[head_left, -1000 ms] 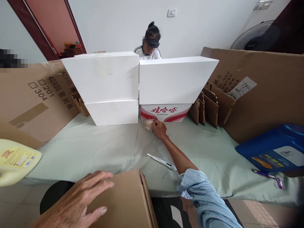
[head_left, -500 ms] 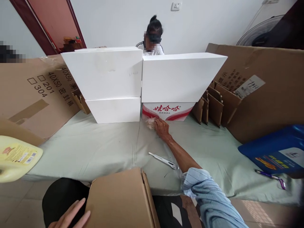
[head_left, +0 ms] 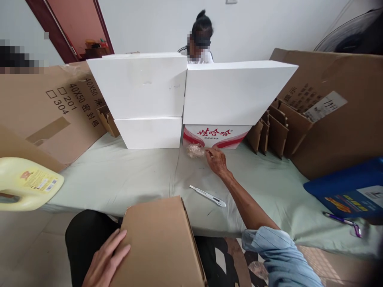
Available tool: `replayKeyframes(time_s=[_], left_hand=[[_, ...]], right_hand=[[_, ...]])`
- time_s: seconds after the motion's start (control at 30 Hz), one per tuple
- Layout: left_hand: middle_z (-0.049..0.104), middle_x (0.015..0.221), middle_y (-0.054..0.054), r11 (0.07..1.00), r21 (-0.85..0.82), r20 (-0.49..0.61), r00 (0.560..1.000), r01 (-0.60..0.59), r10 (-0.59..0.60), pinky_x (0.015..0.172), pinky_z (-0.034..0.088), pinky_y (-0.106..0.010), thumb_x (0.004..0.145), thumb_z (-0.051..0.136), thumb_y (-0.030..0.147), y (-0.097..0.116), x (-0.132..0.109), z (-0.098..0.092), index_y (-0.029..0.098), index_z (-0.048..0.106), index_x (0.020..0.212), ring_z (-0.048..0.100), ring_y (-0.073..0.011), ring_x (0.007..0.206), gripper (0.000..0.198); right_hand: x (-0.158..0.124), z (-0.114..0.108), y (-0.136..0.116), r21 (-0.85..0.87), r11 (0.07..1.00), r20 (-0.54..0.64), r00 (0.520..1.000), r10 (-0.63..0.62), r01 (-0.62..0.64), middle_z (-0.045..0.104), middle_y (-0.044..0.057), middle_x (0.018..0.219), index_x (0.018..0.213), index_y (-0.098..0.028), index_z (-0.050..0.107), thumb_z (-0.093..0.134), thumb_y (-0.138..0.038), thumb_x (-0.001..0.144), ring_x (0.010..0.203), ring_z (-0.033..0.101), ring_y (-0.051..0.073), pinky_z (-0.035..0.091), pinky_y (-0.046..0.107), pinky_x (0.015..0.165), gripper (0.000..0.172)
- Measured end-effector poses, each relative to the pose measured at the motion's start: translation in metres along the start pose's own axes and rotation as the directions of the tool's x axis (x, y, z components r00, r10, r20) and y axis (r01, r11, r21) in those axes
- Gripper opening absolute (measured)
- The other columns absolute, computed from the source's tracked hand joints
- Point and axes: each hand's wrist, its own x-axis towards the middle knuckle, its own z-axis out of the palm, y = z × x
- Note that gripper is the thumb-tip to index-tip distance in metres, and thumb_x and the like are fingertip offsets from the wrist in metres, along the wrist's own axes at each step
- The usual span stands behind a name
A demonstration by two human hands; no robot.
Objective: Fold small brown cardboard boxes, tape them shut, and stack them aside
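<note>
My right hand (head_left: 217,159) reaches far across the pale green table cover (head_left: 119,179). Its curled fingertips pinch the right edge of a small crumpled clear plastic wad (head_left: 195,150). The wad lies just in front of a red-and-white printed box (head_left: 215,135). My left hand (head_left: 104,263) lies flat, fingers stretched, against the left edge of a brown cardboard box (head_left: 161,243) on my lap. A white utility knife (head_left: 208,195) lies on the cover between the box and my right forearm.
Two stacked white foam boxes (head_left: 140,85) and a third one (head_left: 236,91) stand at the back, with another person (head_left: 200,40) behind them. Large cardboard sheets (head_left: 36,107) flank both sides. Folded cartons (head_left: 269,135), a blue container (head_left: 350,187), a purple-handled tool (head_left: 344,222) and a yellow jug (head_left: 26,183) are around.
My left hand slid off the top of the cardboard box to its left edge. My right hand shifted slightly right, so the wad shows beside its fingertips.
</note>
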Motion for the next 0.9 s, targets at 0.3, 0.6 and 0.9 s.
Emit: replayKeyframes(time_s=[0.3, 0.6, 0.9], left_hand=[[0.082, 0.134, -0.010, 0.885, -0.444, 0.068, 0.990, 0.144, -0.127, 0.120, 0.056, -0.043, 0.100, 0.073, 0.050, -0.015, 0.119, -0.064, 0.028, 0.082, 0.124, 0.069, -0.0338, 0.142, 0.033], [0.077, 0.081, -0.002, 0.814, -0.493, 0.043, 0.943, 0.307, -0.330, 0.068, 0.058, -0.026, 0.093, 0.078, 0.063, 0.006, 0.184, -0.074, 0.020, 0.081, 0.087, 0.073, -0.0207, 0.078, 0.044], [0.079, 0.132, -0.007, 0.930, -0.351, -0.248, 0.969, -0.110, 0.021, 0.107, 0.063, -0.036, 0.104, 0.074, 0.027, 0.014, 0.177, -0.098, 0.027, 0.077, 0.117, 0.077, -0.0230, 0.123, 0.014]], right_hand=[[-0.053, -0.058, -0.095, 0.578, 0.810, 0.027, 0.990, -0.139, 0.098, 0.067, 0.002, 0.078, 0.101, -0.021, 0.081, 0.065, -0.042, 0.108, 0.068, 0.060, 0.016, 0.050, 0.029, 0.062, 0.028], [-0.076, -0.121, -0.178, 0.535, 0.598, -0.063, 0.734, -0.676, 0.597, 0.081, 0.010, 0.110, 0.125, -0.022, 0.076, 0.069, -0.030, 0.111, 0.100, 0.073, 0.026, 0.058, 0.042, 0.086, 0.017], [-0.063, -0.095, -0.186, 0.456, 0.651, 0.272, 0.601, -0.751, 0.607, 0.076, 0.013, 0.121, 0.121, -0.018, 0.073, 0.066, -0.058, 0.111, 0.104, 0.064, 0.026, 0.053, 0.041, 0.087, 0.041]])
